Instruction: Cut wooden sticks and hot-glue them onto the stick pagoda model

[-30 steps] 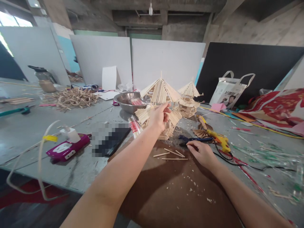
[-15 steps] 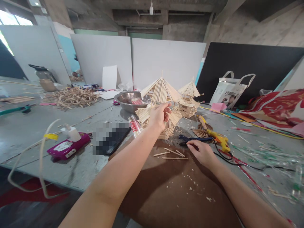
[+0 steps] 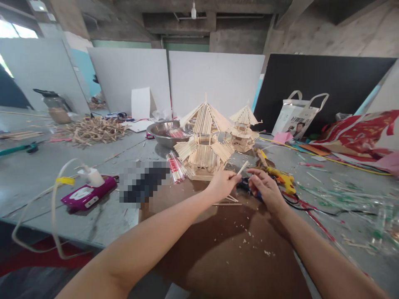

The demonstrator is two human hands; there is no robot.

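Note:
My left hand (image 3: 222,184) pinches a short wooden stick (image 3: 242,167) that points up and right. Just in front of the model my right hand (image 3: 264,187) lies with curled fingers over the blue-handled pliers (image 3: 244,185), its fingertips close to the stick. A two-tier pavilion model made of sticks (image 3: 203,141) stands right behind both hands on the table. A smaller stick pavilion (image 3: 243,128) stands behind it to the right. A few loose sticks (image 3: 227,203) lie on the brown board (image 3: 230,249) under my hands.
A yellow glue gun (image 3: 280,177) with a black cord lies right of my hands. A steel bowl (image 3: 165,133), a pile of sticks (image 3: 93,129), a magenta device (image 3: 84,195) with a white charger, a white bag (image 3: 297,116) and red cloth (image 3: 358,137) surround the work spot.
My left hand has left the pavilion roof and come down to the board, now pinching a stick. My right hand has shifted slightly up over the pliers, meeting the left.

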